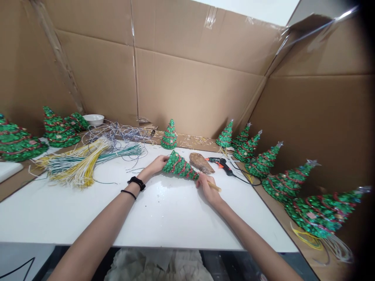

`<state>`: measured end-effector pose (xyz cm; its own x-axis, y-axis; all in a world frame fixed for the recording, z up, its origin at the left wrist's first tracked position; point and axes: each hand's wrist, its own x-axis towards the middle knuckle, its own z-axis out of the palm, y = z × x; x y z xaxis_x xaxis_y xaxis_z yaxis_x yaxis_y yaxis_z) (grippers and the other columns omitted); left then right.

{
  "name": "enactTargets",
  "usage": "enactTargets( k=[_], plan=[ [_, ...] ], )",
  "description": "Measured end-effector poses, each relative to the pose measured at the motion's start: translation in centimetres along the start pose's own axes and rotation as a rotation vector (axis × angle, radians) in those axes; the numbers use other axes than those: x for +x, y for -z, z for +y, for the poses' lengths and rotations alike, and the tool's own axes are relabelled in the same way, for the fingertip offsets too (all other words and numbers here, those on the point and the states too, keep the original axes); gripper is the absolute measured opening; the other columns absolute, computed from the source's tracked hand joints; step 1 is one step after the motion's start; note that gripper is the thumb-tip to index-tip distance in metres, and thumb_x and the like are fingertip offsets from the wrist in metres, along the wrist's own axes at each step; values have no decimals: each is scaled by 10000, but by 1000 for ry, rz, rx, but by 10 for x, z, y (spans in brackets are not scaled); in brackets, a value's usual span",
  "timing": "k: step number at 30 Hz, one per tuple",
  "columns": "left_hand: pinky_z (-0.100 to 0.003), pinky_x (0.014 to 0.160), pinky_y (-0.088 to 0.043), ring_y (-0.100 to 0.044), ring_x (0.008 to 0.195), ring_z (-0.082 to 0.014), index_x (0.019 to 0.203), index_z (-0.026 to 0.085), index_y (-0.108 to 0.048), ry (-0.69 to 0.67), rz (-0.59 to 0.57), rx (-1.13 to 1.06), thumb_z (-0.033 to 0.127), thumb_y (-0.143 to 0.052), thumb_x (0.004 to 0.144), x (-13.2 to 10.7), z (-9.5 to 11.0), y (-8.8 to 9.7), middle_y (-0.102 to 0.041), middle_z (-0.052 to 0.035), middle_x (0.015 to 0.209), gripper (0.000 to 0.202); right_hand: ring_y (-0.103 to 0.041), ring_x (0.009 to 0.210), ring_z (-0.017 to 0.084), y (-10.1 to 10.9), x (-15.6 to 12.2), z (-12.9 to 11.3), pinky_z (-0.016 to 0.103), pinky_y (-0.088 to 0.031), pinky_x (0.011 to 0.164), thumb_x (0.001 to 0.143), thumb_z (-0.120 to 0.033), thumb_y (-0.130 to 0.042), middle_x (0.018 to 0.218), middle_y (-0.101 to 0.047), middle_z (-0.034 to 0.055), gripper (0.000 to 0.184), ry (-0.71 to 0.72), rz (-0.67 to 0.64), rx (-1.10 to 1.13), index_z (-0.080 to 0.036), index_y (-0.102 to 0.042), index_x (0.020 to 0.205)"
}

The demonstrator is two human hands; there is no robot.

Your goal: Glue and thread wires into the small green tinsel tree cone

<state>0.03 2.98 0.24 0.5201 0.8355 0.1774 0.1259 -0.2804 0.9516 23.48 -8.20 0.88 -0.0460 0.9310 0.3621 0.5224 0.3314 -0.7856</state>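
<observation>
A small green Christmas tree [181, 166] with red garland lies tilted on its side over the white board, its tip pointing right. My left hand [158, 164] grips it at the wide base, fingers partly hidden behind it. At the tip, my right hand [208, 188] is closed around a thin tan stick [215, 186], whose other end is hidden by the fingers and tree. Whether the right fingers also pinch the tip, I cannot tell. Just beyond lies a brown, speckled flat piece [201, 162], with a black and orange glue gun [221, 164] to its right.
Bundled yellow, white and green wires [84, 162] lie at the left, with a loose wire tangle [120, 132] behind. Decorated trees stand at both sides, and one small tree [169, 134] at the back. A white bowl [93, 119] sits back left. Cardboard walls [199, 86] enclose the white tabletop [164, 222].
</observation>
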Motion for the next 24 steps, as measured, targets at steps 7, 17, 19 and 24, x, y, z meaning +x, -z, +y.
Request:
enactTargets(
  k=[7,17,19,24],
  plan=[
    [-257,627,-455,-563,650,-166,769,94,-694,-4,21,37,224,-525,644,-1,0,1,-666,-28,685,247,-514,500,145,1,8,8,367,-429,859,874,-607,-336,418,-510,-10,568,-66,-15,169,-238,-331,442],
    [-247,614,-450,-561,646,-167,749,92,-689,-9,34,114,219,-528,631,0,2,1,-662,-18,667,236,-551,579,158,3,4,9,339,-442,791,879,-607,-317,501,-580,21,575,-43,-8,114,-225,-370,452],
    [-250,622,-455,-567,669,-176,749,93,-690,-19,34,141,219,-525,638,1,-1,3,-665,-22,674,235,-542,580,159,3,3,10,335,-439,786,887,-598,-310,505,-577,22,584,-34,-11,97,-222,-410,451],
    [-263,661,-473,-590,715,-191,822,95,-706,-29,29,140,226,-533,653,5,-8,5,-687,-34,729,275,-532,594,158,2,3,10,323,-427,779,913,-565,-282,505,-562,21,600,-5,-17,65,-215,-476,467]
  ],
)
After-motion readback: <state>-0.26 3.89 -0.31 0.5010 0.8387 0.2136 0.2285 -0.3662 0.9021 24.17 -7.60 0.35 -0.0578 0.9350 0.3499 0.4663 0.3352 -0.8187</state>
